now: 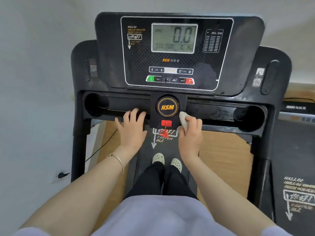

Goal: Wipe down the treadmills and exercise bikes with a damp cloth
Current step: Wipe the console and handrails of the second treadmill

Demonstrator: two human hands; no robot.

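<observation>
Right of the round HSM dial (168,107), right hand (190,133) curled round one white cloth (183,120), cloth against the treadmill (109,57) console. Left of dial, left hand (132,128) flat on the console, fingers spread, holding nothing. One red key (166,123) just below dial. Two cup holders (95,104), one each side. One display (174,38) above dial. Second treadmill (296,150) far right.

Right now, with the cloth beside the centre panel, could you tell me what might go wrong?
The display is lit, reading 0.0, and you stand on the belt; wiping across the green button might start it. The cloth in your right hand sits close to the red safety key; it could snag the red cord below or knock the key loose.
</observation>
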